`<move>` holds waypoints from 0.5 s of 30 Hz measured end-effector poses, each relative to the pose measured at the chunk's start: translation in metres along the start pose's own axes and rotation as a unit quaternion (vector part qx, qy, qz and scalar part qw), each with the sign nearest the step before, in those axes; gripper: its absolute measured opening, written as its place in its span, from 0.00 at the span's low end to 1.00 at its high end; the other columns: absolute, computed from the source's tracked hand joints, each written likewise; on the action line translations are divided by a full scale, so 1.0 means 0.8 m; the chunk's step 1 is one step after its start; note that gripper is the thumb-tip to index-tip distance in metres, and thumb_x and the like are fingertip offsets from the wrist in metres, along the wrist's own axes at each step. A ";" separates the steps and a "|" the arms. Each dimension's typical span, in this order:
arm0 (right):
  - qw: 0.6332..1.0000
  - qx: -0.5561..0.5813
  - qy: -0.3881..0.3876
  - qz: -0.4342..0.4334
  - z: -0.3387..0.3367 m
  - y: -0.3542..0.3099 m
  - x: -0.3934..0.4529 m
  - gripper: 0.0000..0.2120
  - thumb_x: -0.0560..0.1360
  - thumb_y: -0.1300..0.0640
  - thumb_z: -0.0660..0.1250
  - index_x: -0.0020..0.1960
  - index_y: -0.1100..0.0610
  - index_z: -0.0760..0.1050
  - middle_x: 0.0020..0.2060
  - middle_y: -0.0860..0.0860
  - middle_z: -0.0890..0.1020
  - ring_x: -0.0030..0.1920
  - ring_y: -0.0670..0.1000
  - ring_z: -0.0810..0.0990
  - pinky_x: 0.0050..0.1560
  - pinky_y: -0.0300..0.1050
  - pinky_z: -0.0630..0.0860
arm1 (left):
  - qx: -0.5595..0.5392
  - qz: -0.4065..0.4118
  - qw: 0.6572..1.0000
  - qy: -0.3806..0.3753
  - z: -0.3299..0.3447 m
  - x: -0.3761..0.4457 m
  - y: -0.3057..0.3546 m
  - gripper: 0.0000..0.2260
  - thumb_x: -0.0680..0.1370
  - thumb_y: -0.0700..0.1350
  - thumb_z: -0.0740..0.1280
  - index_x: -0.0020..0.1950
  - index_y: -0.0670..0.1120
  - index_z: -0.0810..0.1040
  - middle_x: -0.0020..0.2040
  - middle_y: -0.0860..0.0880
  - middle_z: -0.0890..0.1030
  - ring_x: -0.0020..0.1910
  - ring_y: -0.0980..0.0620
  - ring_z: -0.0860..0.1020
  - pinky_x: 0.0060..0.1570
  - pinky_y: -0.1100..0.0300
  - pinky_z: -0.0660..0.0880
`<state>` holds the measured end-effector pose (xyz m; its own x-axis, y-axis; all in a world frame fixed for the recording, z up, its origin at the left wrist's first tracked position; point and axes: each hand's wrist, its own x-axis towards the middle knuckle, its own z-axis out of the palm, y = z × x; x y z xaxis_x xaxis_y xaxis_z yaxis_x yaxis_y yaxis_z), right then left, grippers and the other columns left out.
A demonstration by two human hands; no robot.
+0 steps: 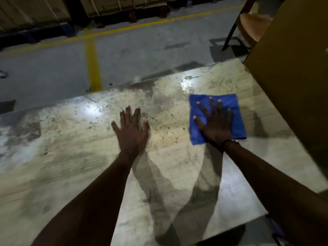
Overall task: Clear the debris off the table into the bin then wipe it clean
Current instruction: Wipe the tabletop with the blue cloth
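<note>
A worn, pale table point(71, 166) fills the lower view, its top speckled with small dark crumbs point(165, 128) and dusty smears. My left hand point(132, 130) lies flat on the table near the middle, fingers spread, holding nothing. A folded blue cloth point(230, 105) lies on the table to the right. My right hand point(215, 124) presses flat on top of that cloth with the fingers spread. No bin shows in the view.
A large brown cardboard box point(292, 68) stands at the table's right end. Beyond the far edge is grey concrete floor with yellow lines point(93, 68). A chair with a wooden seat point(252, 25) stands at the back right. Dark pallets with covered loads point(110, 8) line the far side.
</note>
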<state>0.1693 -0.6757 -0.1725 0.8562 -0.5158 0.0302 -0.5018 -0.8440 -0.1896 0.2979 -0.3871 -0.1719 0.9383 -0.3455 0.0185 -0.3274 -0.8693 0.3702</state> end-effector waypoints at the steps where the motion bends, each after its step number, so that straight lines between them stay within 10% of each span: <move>1: 0.999 -0.001 0.004 0.034 -0.002 0.003 -0.005 0.34 0.77 0.27 0.49 0.82 0.32 0.56 0.86 0.45 0.53 0.86 0.57 0.51 0.80 0.71 0.48 | 0.001 -0.004 1.000 -0.007 -0.001 -0.017 -0.004 0.30 0.84 0.64 0.50 0.85 0.56 0.58 0.87 0.48 0.52 0.86 0.44 0.49 0.78 0.29 0.44; 5: 0.994 0.006 0.072 0.080 0.013 -0.052 -0.055 0.32 0.79 0.28 0.54 0.82 0.35 0.62 0.85 0.50 0.58 0.85 0.60 0.56 0.79 0.72 0.50 | 0.006 -0.011 1.000 -0.028 -0.006 -0.064 -0.013 0.31 0.84 0.65 0.50 0.86 0.58 0.55 0.87 0.49 0.48 0.86 0.44 0.46 0.76 0.25 0.43; 12: 0.984 0.029 0.017 -0.176 0.022 -0.076 -0.147 0.31 0.81 0.30 0.58 0.82 0.35 0.62 0.86 0.47 0.55 0.86 0.56 0.51 0.80 0.69 0.51 | 0.005 -0.029 1.000 -0.011 -0.008 -0.140 -0.020 0.31 0.83 0.65 0.51 0.85 0.58 0.57 0.87 0.49 0.50 0.86 0.44 0.48 0.75 0.24 0.45; 15: 0.996 0.013 0.013 -0.086 0.000 -0.010 -0.131 0.32 0.79 0.29 0.56 0.81 0.34 0.62 0.86 0.46 0.56 0.85 0.56 0.53 0.79 0.71 0.55 | 0.000 -0.035 0.999 -0.009 -0.008 -0.165 -0.013 0.31 0.83 0.65 0.51 0.86 0.58 0.56 0.87 0.49 0.48 0.86 0.44 0.47 0.75 0.24 0.44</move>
<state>0.0834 -0.6149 -0.1738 0.9252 -0.3684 0.0903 -0.3449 -0.9162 -0.2041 0.1778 -0.3304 -0.1724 0.9568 -0.2896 -0.0249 -0.2603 -0.8919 0.3699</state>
